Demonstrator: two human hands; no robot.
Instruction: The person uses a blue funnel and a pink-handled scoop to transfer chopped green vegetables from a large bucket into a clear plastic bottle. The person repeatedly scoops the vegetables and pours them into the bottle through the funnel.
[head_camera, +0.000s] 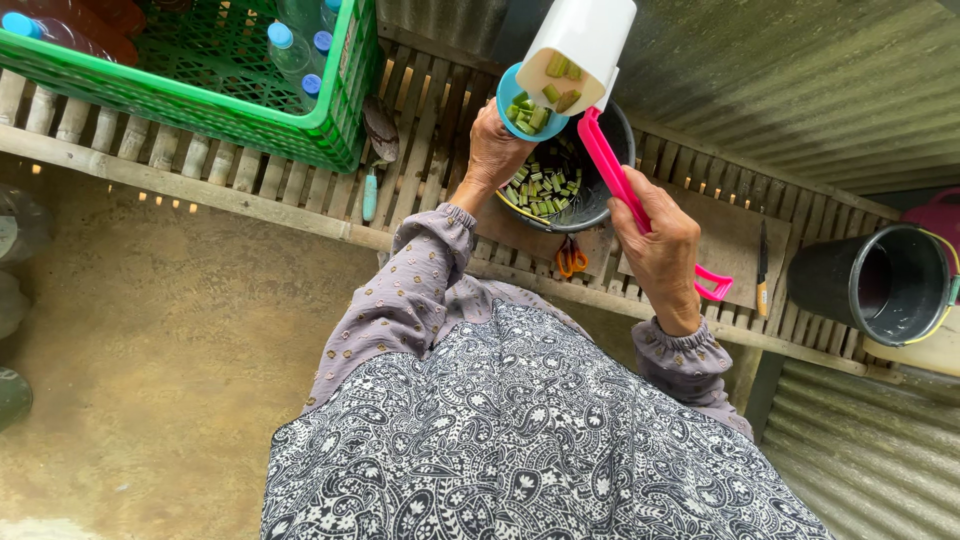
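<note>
Sleeves: we wear long, loose sleeves of greyish-mauve crinkled cloth, dotted with small pale yellow motifs.
Cuffs: ours are gathered with elastic at the wrists and end in a short frill.
Left hand (495, 150): bare, no ring or bracelet showing.
Right hand (662, 245): bare as well.
Skirt: we wear a dark navy cloth with dense white paisley and flower shapes.

one green crate (200, 100), one black bucket (880, 285), one bowl (590, 205)

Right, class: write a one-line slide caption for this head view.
Right hand tips a white pink-handled scoop of green pieces; left hand beside the bowl.
</note>
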